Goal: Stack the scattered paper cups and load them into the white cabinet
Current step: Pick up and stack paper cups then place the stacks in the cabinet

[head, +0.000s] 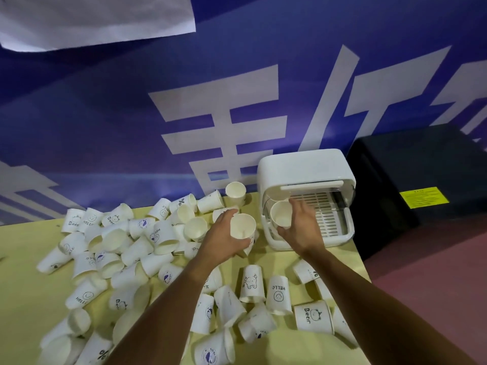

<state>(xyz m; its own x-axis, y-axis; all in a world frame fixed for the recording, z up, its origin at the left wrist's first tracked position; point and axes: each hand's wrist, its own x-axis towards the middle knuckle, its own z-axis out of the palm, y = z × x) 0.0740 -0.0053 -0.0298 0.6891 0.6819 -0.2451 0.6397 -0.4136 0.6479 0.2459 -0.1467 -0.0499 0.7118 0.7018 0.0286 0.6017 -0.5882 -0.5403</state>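
A: While both hands are up, log them. L hand (224, 237)?

B: Wrapped round one paper cup (243, 226), mouth toward the camera, held over the table (21, 272) just left of the white cabinet (303, 167).

A: R hand (299, 227)?

B: Gripping a second cup (281, 213) at the cabinet's open front — thumb under, fingers over. Slatted tray (326, 214) beside it inside.

A: Loose stock?

B: Scattered cups (118, 241), most lying on their sides in a heap at left, more near the forearms. One cup upright (235, 192) by the blue wall (105, 114).

A: Misc.?

B: Black box (421, 175), right of cabinet, yellow label (424, 197).
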